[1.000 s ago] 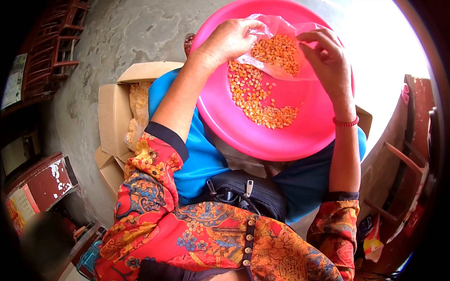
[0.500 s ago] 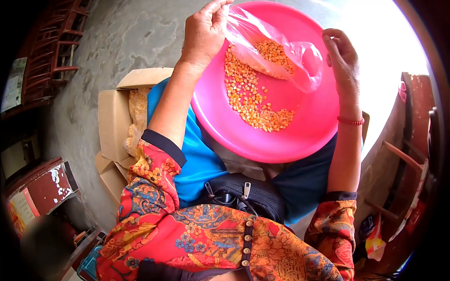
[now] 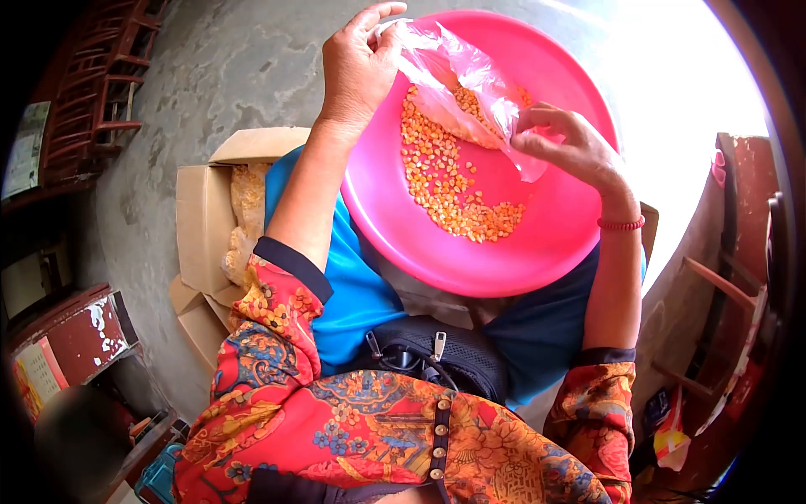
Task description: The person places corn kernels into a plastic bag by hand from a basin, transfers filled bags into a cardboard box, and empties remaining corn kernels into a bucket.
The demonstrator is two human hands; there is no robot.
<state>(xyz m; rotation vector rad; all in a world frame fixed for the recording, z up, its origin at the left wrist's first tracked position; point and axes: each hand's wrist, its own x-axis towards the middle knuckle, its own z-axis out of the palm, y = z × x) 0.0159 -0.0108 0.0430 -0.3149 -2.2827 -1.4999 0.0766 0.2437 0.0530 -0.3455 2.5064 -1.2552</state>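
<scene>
A pink basin (image 3: 470,265) rests over my lap, with loose orange corn kernels (image 3: 437,172) scattered on its left and lower inside. A clear plastic bag (image 3: 474,71) lies across the upper part of the basin, and kernels show through and beneath it. My left hand (image 3: 361,67) pinches one end of the bag, raised at the basin's upper left rim. My right hand (image 3: 571,144) has its fingers closed on the bag's other side, over the right part of the basin. A red bead bracelet (image 3: 621,224) circles my right wrist.
An open cardboard box (image 3: 201,227) with bagged yellowish contents (image 3: 246,210) stands on the floor left of my leg. A black pouch (image 3: 437,357) sits at my waist. Dark red wooden furniture (image 3: 113,101) is at the far left, and more wooden furniture (image 3: 743,244) at the right.
My left hand has moved up and left, drawing the bag out that way. My right hand went off the bag to the right, then came back left and closed on its edge.
</scene>
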